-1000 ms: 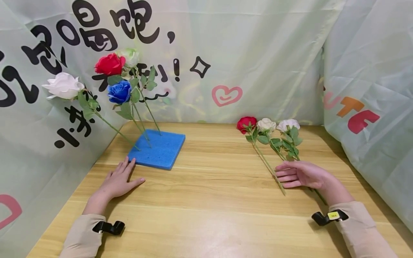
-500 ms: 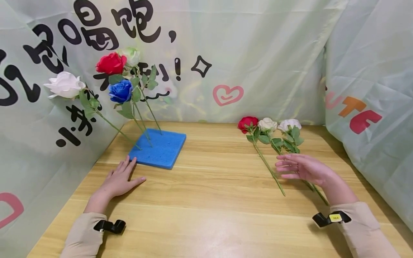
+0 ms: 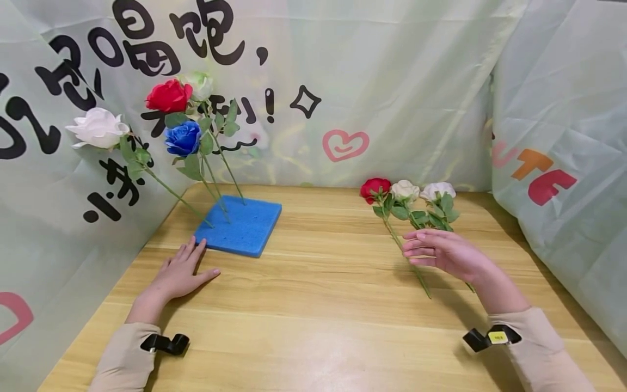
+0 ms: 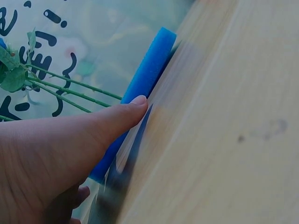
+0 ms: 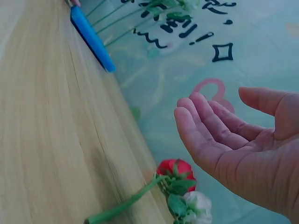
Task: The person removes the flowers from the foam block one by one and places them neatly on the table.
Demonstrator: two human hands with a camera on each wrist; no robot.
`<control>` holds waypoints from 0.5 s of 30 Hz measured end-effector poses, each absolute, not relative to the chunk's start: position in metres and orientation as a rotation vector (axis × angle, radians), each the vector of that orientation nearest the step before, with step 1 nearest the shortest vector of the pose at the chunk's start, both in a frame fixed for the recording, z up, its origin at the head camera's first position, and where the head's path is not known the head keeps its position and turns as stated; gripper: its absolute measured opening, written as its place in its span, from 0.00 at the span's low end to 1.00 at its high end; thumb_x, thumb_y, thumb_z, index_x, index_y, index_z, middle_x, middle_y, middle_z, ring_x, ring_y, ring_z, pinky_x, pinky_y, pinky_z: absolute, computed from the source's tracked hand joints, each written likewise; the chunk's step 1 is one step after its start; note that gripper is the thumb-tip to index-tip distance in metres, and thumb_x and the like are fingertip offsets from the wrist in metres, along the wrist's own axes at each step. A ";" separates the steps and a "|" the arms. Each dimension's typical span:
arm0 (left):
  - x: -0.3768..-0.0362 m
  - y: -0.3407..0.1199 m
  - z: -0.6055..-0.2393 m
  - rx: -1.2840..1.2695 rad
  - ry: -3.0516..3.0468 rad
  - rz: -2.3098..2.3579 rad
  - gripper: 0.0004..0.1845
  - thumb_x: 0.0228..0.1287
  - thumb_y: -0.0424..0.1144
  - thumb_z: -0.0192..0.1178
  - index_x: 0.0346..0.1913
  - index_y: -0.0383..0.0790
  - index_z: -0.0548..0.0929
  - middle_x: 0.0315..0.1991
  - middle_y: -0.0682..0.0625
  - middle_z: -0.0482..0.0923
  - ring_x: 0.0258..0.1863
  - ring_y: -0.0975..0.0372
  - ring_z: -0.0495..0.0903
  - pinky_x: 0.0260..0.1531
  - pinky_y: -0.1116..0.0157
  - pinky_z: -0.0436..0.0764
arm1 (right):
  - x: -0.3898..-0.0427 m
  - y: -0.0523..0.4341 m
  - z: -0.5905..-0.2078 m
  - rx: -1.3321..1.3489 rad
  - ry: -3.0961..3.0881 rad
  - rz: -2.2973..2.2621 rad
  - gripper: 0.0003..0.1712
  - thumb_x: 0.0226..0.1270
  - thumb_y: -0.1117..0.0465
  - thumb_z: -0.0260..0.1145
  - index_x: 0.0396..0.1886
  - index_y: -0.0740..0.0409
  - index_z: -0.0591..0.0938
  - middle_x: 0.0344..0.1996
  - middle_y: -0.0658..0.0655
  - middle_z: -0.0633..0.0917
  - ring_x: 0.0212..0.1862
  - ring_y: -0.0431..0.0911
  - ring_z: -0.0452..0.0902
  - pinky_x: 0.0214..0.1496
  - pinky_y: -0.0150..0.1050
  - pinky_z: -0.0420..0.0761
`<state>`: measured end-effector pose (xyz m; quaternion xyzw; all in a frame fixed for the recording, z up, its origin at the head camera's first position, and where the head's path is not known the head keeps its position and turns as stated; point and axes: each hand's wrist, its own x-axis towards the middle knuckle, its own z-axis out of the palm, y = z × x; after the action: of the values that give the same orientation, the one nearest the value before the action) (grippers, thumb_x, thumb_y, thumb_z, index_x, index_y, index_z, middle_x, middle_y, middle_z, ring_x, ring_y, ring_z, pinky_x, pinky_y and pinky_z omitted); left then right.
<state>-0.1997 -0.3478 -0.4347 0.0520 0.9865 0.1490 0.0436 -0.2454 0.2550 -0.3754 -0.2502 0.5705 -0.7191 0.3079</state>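
My left hand (image 3: 178, 276) lies flat on the table, fingertips touching the near left corner of a blue foam pad (image 3: 252, 226). Stuck in that pad by their stems are a white rose (image 3: 100, 128), a red rose (image 3: 168, 96), a blue rose (image 3: 183, 138) and a pale green rose (image 3: 198, 86). On the right, my right hand (image 3: 448, 253) hovers above the stems of loose roses, palm facing left, holding nothing. Those are a red rose (image 3: 375, 189), a cream rose (image 3: 405, 190) and a white rose (image 3: 437, 190); the hand hides parts of their stems.
Printed cloth (image 3: 411, 92) hangs behind the wooden table (image 3: 313, 326) and along both its sides. A black wrist camera (image 3: 165, 344) sits on the left sleeve, another camera (image 3: 491, 337) on the right sleeve.
My right hand has risen off the stems and shifted a little to the left, its fingers still loose. The left hand and the roses stay where they were.
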 end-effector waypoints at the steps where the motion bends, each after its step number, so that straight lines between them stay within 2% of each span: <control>1: -0.199 -0.348 -0.434 0.161 3.018 0.454 0.54 0.63 0.70 0.51 0.79 0.40 0.43 0.78 0.32 0.34 0.75 0.34 0.40 0.63 0.26 0.41 | -0.245 0.252 -0.375 -0.668 1.514 -1.899 0.22 0.81 0.66 0.36 0.60 0.60 0.76 0.51 0.55 0.86 0.55 0.46 0.83 0.59 0.41 0.81; 12: -0.197 -0.345 -0.430 0.160 3.019 0.450 0.53 0.64 0.69 0.51 0.78 0.39 0.44 0.78 0.31 0.35 0.75 0.33 0.40 0.64 0.26 0.42 | -0.245 0.224 -0.371 -0.691 1.550 -1.862 0.19 0.81 0.65 0.40 0.58 0.57 0.77 0.50 0.55 0.86 0.54 0.46 0.83 0.59 0.41 0.81; 15: -0.197 -0.344 -0.430 0.160 3.019 0.449 0.53 0.64 0.69 0.51 0.78 0.39 0.44 0.78 0.31 0.35 0.75 0.33 0.40 0.64 0.26 0.42 | -0.245 0.215 -0.370 -0.685 1.566 -1.854 0.18 0.80 0.65 0.42 0.58 0.60 0.76 0.49 0.55 0.86 0.53 0.46 0.84 0.59 0.41 0.81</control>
<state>-0.1971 -0.3442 -0.4297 0.0522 0.9869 0.1466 0.0426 -0.2453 0.2146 -0.3697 -0.2589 0.5915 -0.7000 0.3050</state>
